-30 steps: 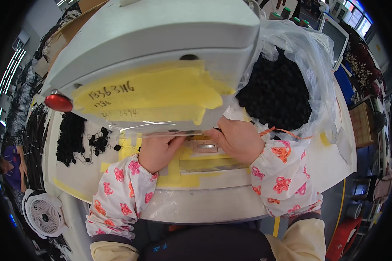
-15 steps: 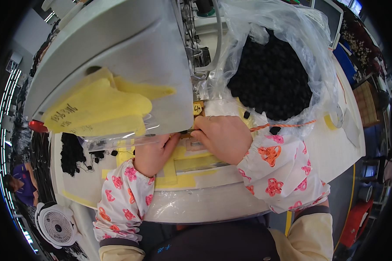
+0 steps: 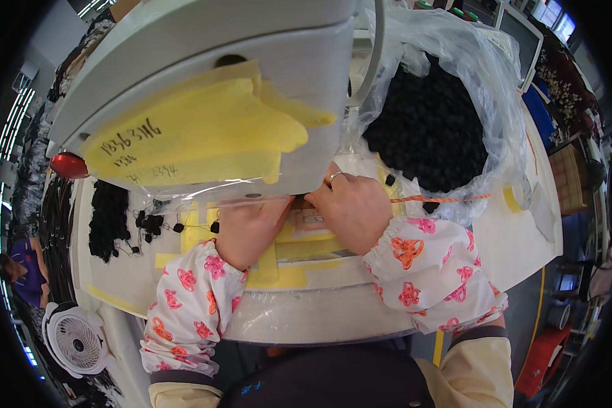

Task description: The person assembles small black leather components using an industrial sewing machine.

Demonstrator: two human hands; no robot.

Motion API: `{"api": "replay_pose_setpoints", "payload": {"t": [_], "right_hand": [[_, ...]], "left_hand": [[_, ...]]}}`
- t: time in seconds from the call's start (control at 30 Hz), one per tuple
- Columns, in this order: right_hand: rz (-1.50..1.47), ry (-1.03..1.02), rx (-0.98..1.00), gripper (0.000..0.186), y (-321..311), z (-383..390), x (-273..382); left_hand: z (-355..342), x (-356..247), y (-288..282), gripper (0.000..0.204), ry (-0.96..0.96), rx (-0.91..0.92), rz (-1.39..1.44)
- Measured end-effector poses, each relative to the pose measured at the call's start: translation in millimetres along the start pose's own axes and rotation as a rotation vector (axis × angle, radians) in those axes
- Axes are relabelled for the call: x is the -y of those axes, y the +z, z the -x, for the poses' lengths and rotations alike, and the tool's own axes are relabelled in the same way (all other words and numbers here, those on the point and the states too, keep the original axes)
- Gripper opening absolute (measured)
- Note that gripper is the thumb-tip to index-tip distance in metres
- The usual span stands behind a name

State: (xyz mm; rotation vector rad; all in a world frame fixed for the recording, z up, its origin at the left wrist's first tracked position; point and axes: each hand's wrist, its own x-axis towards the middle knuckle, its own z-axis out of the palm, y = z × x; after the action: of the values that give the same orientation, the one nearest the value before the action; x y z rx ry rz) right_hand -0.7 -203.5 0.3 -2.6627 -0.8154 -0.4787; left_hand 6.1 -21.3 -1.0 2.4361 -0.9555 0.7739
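Observation:
Both my hands meet under the front of a grey-white sewing machine head (image 3: 204,51). My left hand (image 3: 251,231) has its thumb laid against its fingers, and the machine hides the fingertips. Across from it, my right hand (image 3: 357,214) is curled with a ring on one finger, thumb toward the left hand. Whatever the two hands pinch is hidden. Below them lies the work plate, patched with yellow tape (image 3: 258,272). A twisted orange cord (image 3: 442,198) runs out to the right from beside my right hand.
A clear plastic bag (image 3: 503,115) full of small black pieces (image 3: 428,129) stands at the right. Several black pieces on threads (image 3: 109,224) lie at the left. A tape roll (image 3: 517,194) rests near the right edge. A white fan (image 3: 78,343) and a person (image 3: 27,272) are farther left.
The view has shifted, so the machine head now sits farther right and covers more of its needle area. My hands stay together; the right fingers have moved slightly under the head.

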Motion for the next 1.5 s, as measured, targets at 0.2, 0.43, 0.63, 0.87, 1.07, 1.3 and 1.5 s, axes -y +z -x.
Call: {"api": "replay_pose_setpoints", "payload": {"t": [0.2,0.43,0.63,0.87,1.07,1.3,1.5], "right_hand": [[0.141,-0.007,-0.012,0.023,7.4,0.6,-3.3],[-0.064,-0.098,-0.122,0.028,-4.8,19.5,18.0],[0.024,-0.135,-0.040,0.031,2.3,25.1,26.2],[0.067,-0.099,-0.025,0.028,3.9,24.2,27.5],[0.109,-0.119,0.027,0.038,4.2,23.3,30.1],[0.076,-0.088,-0.012,0.028,2.3,22.6,33.5],[0.096,-0.077,-0.013,0.029,2.9,21.2,33.8]], "left_hand": [[6.1,3.9,3.6,0.022,0.006,0.114,-0.096],[4.8,0.4,4.6,0.020,-0.042,0.014,0.035],[3.8,1.7,-3.3,0.021,-0.010,-0.099,0.009],[19.6,3.8,2.2,0.015,-0.435,0.071,0.226],[27.9,13.0,14.0,0.016,-0.201,0.144,-0.105],[24.9,12.5,15.6,0.010,-0.118,0.095,-0.123],[29.3,17.5,26.7,0.009,-0.096,0.134,-0.185]]}}
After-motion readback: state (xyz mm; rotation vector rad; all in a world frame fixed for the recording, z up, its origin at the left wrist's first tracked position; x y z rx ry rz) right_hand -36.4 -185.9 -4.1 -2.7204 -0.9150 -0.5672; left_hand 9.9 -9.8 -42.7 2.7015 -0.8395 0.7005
